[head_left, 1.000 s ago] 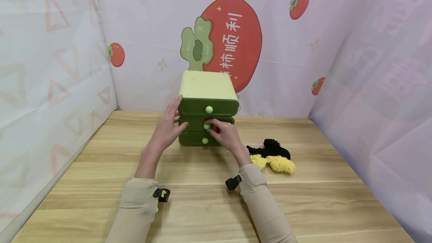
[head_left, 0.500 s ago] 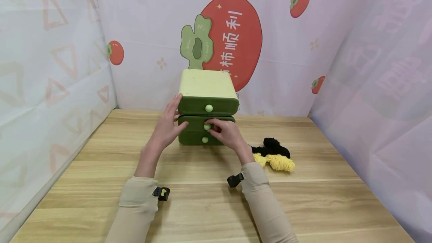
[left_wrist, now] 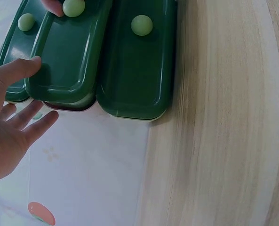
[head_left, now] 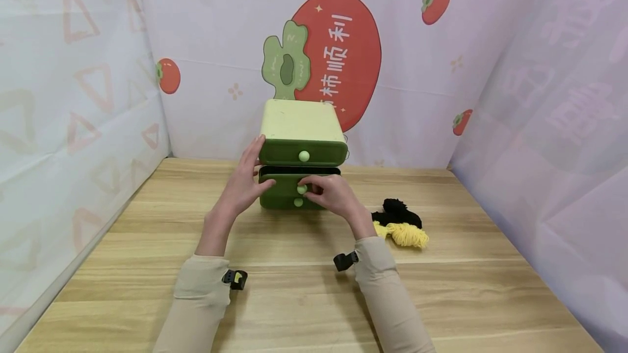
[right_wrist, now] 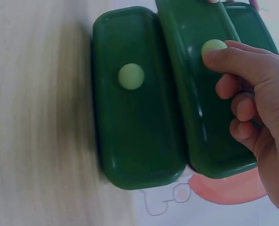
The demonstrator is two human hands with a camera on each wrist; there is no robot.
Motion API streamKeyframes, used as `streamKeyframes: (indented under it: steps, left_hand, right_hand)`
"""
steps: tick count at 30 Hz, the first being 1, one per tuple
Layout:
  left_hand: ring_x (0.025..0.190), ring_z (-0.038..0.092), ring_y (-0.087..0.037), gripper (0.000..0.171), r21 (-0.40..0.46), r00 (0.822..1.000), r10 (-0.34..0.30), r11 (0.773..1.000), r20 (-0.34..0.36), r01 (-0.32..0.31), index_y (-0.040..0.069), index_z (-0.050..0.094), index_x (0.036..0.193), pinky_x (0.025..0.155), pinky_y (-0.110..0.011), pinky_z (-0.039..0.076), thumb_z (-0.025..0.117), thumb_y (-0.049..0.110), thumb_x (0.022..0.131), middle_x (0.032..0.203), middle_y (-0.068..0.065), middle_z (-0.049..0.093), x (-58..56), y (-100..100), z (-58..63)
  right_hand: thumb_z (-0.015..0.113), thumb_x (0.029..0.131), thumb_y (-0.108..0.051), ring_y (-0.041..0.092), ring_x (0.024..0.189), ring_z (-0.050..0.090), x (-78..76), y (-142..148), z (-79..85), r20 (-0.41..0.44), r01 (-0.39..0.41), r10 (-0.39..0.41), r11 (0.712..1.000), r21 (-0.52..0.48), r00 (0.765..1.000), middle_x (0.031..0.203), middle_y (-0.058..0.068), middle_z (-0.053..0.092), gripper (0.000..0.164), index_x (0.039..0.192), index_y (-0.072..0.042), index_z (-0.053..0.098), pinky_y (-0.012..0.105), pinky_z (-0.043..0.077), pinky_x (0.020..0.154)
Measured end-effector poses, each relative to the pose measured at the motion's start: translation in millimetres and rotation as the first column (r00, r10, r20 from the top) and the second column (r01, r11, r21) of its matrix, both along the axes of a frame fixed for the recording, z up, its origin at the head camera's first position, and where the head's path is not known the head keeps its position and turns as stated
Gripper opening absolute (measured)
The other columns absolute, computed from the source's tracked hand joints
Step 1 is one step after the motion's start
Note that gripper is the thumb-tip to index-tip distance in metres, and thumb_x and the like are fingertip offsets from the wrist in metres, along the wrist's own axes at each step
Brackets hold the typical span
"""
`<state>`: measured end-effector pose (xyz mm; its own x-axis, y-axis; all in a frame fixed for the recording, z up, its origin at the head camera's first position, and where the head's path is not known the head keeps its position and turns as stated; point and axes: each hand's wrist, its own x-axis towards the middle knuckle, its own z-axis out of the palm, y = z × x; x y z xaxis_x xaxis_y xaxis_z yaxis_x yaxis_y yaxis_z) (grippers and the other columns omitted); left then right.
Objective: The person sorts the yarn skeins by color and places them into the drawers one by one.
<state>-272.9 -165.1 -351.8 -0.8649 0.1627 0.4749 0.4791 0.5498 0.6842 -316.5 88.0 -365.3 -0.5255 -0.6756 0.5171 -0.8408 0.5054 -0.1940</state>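
A small three-drawer cabinet with a cream top and dark green fronts stands at the back of the table. Between thumb and forefinger, my right hand pinches the round pale green knob of the middle drawer. That drawer sticks out past the other two, with a dark gap showing above its front. My left hand rests at the cabinet's left side, fingers extended; its thumb lies over the middle drawer's front edge in the left wrist view. Top drawer and bottom drawer sit flush.
Right of the cabinet lie a black yarn bundle and a yellow yarn bundle, partly hidden behind my right wrist. Printed cloth walls enclose the wooden table at the back and both sides.
The middle drawer has slid outward toward me, pulled by its knob in my right hand, and a gap has appeared above it. My left hand has stayed at the cabinet's side.
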Motion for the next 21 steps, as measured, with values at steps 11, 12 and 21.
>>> streamKeyframes:
  steps: [11, 12, 21]
  left_hand:
    - [0.131, 0.048, -0.040, 0.110, -0.019, 1.000, -0.013, 1.000, 0.008, 0.013, 0.032, 0.004, 0.161, 0.105, -0.055, 0.047, 0.079, 0.008, 0.084, 0.168, -0.006, 0.006, 0.8, 0, 1.3]
    - [0.131, 0.048, -0.040, 0.111, -0.023, 1.000, -0.015, 1.000, 0.008, 0.015, 0.032, 0.004, 0.161, 0.105, -0.055, 0.047, 0.080, 0.009, 0.084, 0.168, -0.006, 0.006, 0.8, -1, 1.3]
    - [0.133, 0.045, -0.042, 0.117, -0.020, 0.999, -0.037, 0.999, 0.018, 0.037, 0.033, 0.002, 0.161, 0.107, -0.057, 0.044, 0.082, 0.008, 0.080, 0.168, -0.005, 0.003, 0.5, -2, 0.4]
  right_hand:
    - [0.079, 0.085, -0.014, 0.006, 0.062, 0.048, 11.3, 1, 13.3, 0.000, 0.016, -0.016, 0.997, 0.078, 1.000, 0.068, -0.005, 0.056, 0.020, 0.104, -0.016, 0.075, 0.021, 0.043, 0.059]
    - [0.079, 0.085, -0.014, 0.006, 0.062, 0.048, 12.3, 1, 14.1, 0.000, 0.020, -0.020, 0.996, 0.086, 1.000, 0.068, -0.005, 0.056, 0.019, 0.104, -0.017, 0.075, 0.021, 0.043, 0.059]
    - [0.078, 0.086, -0.016, 0.005, 0.062, 0.049, 16.9, -1, 16.6, -0.025, 0.040, -0.036, 0.988, 0.152, 0.999, 0.068, -0.007, 0.057, 0.018, 0.104, -0.018, 0.075, 0.021, 0.043, 0.058]
